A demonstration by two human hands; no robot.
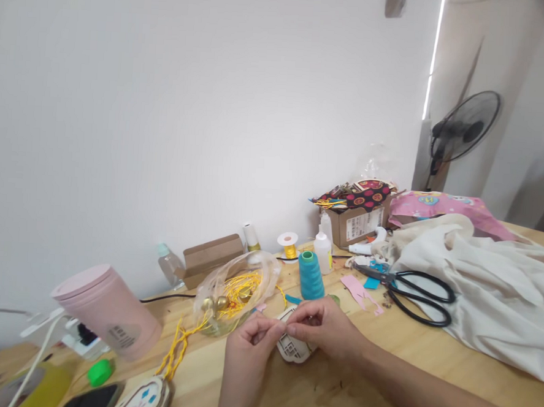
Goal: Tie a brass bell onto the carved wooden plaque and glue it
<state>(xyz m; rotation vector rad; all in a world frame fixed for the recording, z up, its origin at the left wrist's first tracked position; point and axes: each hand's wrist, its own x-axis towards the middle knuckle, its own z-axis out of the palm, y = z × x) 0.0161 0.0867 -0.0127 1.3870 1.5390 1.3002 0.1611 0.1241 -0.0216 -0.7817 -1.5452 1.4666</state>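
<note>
Both hands meet over a small pale cut-out piece (293, 348) with a lattice pattern, low in the middle of the head view. My left hand (255, 344) is closed, thumb and fingertips pinched at the piece's upper left edge. My right hand (322, 326) is closed too, its thumb and index finger pinched close to the left fingertips. Whatever is between the fingertips is too small to make out. Just behind my right hand stands a teal thread cone (310, 276). A clear plastic bag (201, 313) with yellow cords and gold bells lies behind my left hand.
Black-handled scissors (405, 285) lie beside white cloth (492, 290) at right. Glue bottles (323, 252), a yellow thread spool (290, 246) and a filled cardboard box (360, 224) stand behind. At left are a pink cup (109, 310), a green cap (100, 372) and decorated tags (143, 398).
</note>
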